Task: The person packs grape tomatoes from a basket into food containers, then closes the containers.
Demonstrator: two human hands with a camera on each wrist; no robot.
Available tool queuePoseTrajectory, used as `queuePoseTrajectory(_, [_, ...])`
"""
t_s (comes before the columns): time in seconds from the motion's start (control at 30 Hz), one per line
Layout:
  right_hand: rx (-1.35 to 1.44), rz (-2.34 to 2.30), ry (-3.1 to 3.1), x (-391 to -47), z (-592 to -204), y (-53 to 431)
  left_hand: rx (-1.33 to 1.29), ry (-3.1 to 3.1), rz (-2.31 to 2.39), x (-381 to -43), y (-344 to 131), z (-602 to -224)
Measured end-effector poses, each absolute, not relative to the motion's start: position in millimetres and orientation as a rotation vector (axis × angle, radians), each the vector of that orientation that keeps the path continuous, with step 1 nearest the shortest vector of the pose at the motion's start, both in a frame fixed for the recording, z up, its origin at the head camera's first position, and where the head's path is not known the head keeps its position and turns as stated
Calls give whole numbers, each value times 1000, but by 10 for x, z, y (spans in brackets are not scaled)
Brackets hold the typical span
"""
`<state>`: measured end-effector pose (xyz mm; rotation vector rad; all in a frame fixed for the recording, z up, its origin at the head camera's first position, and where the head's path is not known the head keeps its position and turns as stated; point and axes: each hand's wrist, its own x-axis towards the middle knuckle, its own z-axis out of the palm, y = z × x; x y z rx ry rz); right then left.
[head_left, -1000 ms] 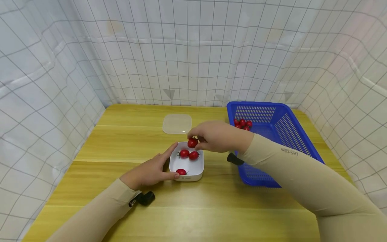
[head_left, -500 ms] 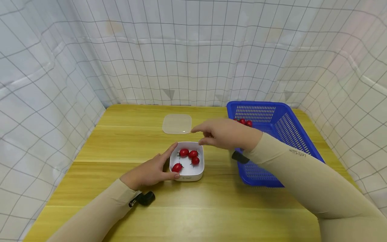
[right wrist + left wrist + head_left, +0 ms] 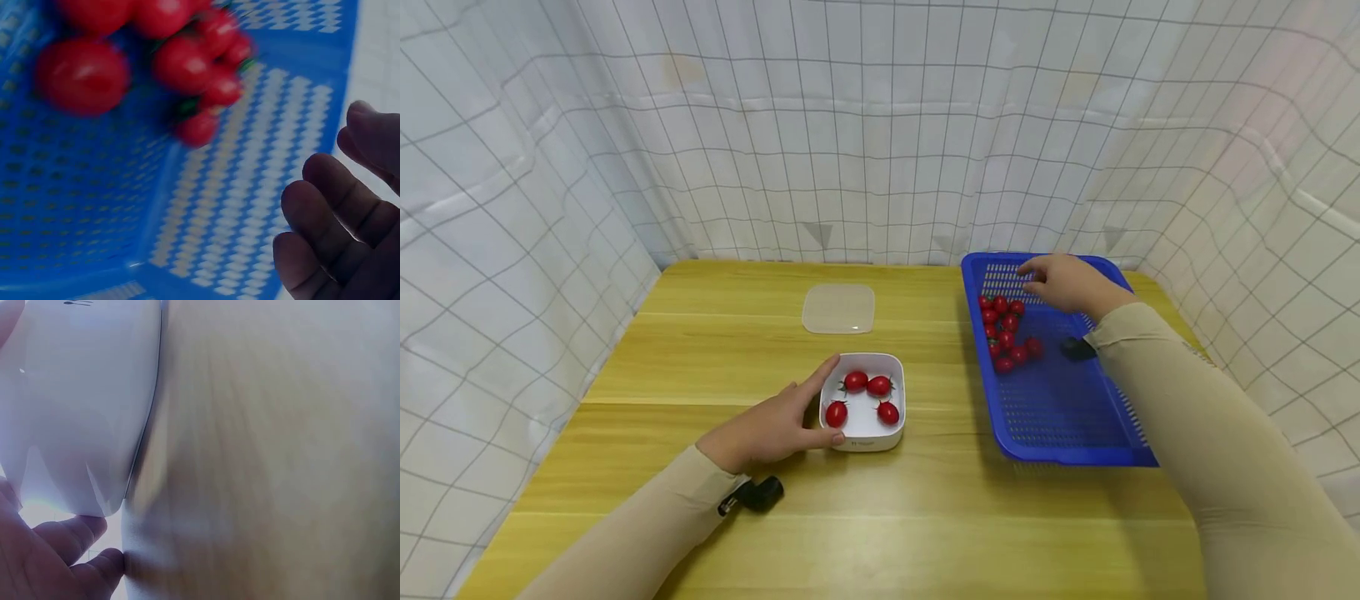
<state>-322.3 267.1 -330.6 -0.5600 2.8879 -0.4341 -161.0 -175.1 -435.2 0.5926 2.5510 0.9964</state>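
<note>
My left hand (image 3: 775, 429) holds a small white square container (image 3: 867, 445) by its left side, thumb at the front and forefinger toward the back. In the left wrist view, fingertips (image 3: 87, 528) touch the container's wall (image 3: 75, 412). Several cherry tomatoes (image 3: 856, 382) lie inside, spread toward its corners. Over the back part of a blue perforated basket (image 3: 1060, 408) hovers my right hand (image 3: 1071, 283), fingers loosely bent and holding nothing. Left of that hand, several more cherry tomatoes (image 3: 1006, 340) cluster along the basket's left side. The right wrist view shows tomatoes (image 3: 81, 78) apart from the fingers.
A translucent square lid (image 3: 838, 308) lies flat on the wooden table (image 3: 700, 350) behind the container. White grid-patterned curtains (image 3: 880, 150) hang behind and on both sides. Bare tabletop separates the container from the basket.
My right hand let go of a cherry tomato in the container, then moved right to above the basket. The tomatoes in the container shifted. My left hand stayed on the container.
</note>
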Motion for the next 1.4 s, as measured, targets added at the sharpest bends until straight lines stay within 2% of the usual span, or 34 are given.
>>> queuePoseTrajectory(0.3, [-597,-264,2749,-3316,-3709,2895,571,2561,981,-1607,-1746,-4356])
queuePoseTrajectory(0.7, [-547,-277,2526,-3257,-3701,2942,527,2574,953,-1598,-1750,-4341])
queuePoseTrajectory(0.93, [-624,-201,2540,-3259,-3823,2890,527,2565,958,-1596,-1745,-4352])
queuePoseTrajectory(1.4, [-479,-307,2475,-3232,-3819,2868,526,2567,956,-1586,-1746,-4350])
